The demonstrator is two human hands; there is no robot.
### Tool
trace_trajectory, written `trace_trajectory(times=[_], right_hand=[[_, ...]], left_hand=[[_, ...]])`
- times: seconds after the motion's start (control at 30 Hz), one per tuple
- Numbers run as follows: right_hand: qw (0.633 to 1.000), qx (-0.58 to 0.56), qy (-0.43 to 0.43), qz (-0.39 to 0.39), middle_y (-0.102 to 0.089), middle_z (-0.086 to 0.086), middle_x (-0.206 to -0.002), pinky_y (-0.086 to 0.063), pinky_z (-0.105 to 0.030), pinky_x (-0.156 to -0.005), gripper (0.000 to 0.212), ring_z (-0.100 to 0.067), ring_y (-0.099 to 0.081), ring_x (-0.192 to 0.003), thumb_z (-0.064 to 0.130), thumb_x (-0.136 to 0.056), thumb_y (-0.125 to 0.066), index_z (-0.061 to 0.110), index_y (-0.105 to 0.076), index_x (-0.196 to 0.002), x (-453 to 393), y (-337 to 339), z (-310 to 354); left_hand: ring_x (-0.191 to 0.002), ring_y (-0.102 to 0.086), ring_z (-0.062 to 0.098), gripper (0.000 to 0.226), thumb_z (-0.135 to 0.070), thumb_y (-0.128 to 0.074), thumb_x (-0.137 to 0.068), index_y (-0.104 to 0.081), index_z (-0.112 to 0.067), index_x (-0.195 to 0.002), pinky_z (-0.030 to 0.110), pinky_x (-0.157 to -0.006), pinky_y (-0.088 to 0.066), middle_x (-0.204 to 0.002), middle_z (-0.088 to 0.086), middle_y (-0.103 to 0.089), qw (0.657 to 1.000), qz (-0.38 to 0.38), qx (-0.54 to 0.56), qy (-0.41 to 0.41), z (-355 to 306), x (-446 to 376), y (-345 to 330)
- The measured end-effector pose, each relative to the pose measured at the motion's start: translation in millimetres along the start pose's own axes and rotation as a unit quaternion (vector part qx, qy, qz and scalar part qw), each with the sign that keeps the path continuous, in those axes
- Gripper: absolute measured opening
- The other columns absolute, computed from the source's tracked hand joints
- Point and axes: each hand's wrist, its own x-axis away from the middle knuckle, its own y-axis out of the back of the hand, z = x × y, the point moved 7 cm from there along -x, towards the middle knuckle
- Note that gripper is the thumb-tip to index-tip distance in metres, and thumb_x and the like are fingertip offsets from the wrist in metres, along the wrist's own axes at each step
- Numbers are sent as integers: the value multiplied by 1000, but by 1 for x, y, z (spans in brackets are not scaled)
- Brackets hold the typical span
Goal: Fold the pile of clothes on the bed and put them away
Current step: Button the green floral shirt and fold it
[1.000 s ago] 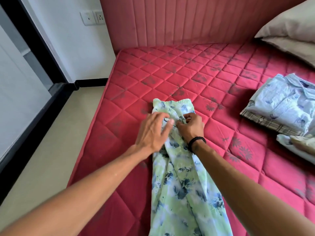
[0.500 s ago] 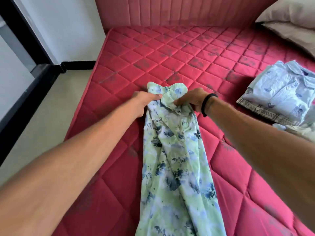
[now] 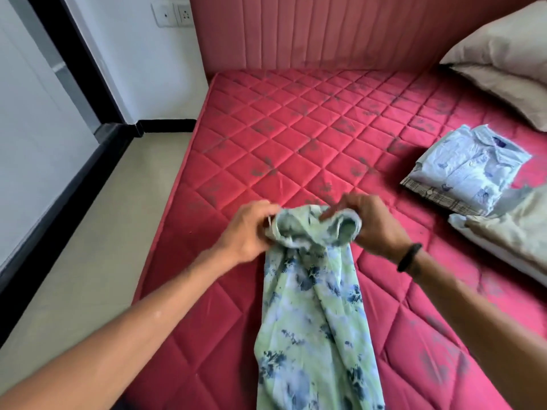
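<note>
Head view: a green and blue tie-dye garment (image 3: 313, 315) lies lengthwise on the red quilted mattress (image 3: 296, 137), its far end bunched up between two hands. The left hand (image 3: 245, 232) grips the left side of that bunched end, fingers curled into the cloth; the right hand (image 3: 373, 223) — a black band (image 3: 409, 257) on its wrist — pinches the right side. To the right, well apart, a folded light blue shirt (image 3: 467, 167) sits on a plaid garment (image 3: 444, 196), next to a beige cloth (image 3: 515, 232). Beige pillows (image 3: 503, 54) rest against the padded headboard (image 3: 325, 31).
</note>
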Motion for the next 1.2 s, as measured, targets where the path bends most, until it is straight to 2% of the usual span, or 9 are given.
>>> trace_trajectory(times=[0.2,0.3,0.37,0.5,0.7,0.83,1.0,1.1,1.2], right_hand=[[981,187,8,56,-71,7,-108,-58,-44,-76,50,-20,-70,-99,2,-63,-63,27,-68,-106,55,-41,-33],[964,256,-12,76,-57,5,-135,-57,-35,-85,93,-23,-59,-119,-4,-62,-68,34,-49,-144,72,-54,-44],[960,271,10,67,-48,1,-148,-52,-30,-94,104,-24,-53,-130,-5,-68,-68,37,-35,-157,81,-62,-43],[954,285,6,96,-29,-4,-167,-27,-34,-123,95,-25,-30,-153,3,-87,-54,48,-15,-162,101,-74,-58],[958,266,-16,109,-21,8,-171,-23,-46,-127,55,-23,-18,-159,44,-105,-25,48,-25,-160,133,-73,-61],[974,212,-52,64,-35,0,-165,-29,-48,-124,51,-26,-29,-155,36,-104,-38,34,-46,-154,144,-67,-51],[981,175,-69,44,-44,-6,-160,-28,-39,-126,53,-22,-37,-151,16,-97,-53,27,-55,-149,150,-63,-48],[980,181,-73,39,-44,-5,-160,-27,-38,-126,51,-22,-36,-152,18,-98,-55,27,-55,-149,149,-64,-47],[980,182,-78,35,-43,-4,-161,-22,-30,-126,50,-20,-34,-153,16,-99,-59,25,-56,-148,148,-64,-45]], left_hand=[[-91,-47,10,43,6,-72,-68,-68,-31,-90,43,-78,-49,-98,-14,-58,986,8,-155,53,7,60,-33],[-123,-45,17,61,-21,-78,-76,-56,-34,-130,41,-105,-44,-135,-5,-48,974,15,-222,36,-1,76,-39],[-153,-21,24,89,-33,-73,-81,-29,-36,-158,42,-125,-22,-165,1,-23,962,49,-269,5,-10,80,-45],[-158,18,19,105,-1,-49,-83,4,-47,-162,46,-128,2,-173,-9,10,934,146,-322,-58,-10,94,-64],[-159,4,11,85,-19,-53,-102,0,-45,-163,48,-129,-12,-173,-11,3,956,123,-266,-12,11,121,-64],[-159,-4,11,75,-20,-45,-101,-8,-30,-165,41,-130,-11,-173,-2,-5,986,47,-147,56,4,137,-58],[-143,-45,17,56,-36,-42,-101,-48,-14,-152,37,-119,-36,-155,3,-49,949,-156,47,271,16,119,-21],[-109,-63,16,52,-63,-49,-97,-69,-20,-118,32,-96,-47,-114,0,-70,935,-127,41,328,13,83,-18],[-71,-54,13,45,-71,-62,-84,-56,-27,-73,27,-67,-41,-70,-7,-56,916,-108,42,383,11,55,-25]])
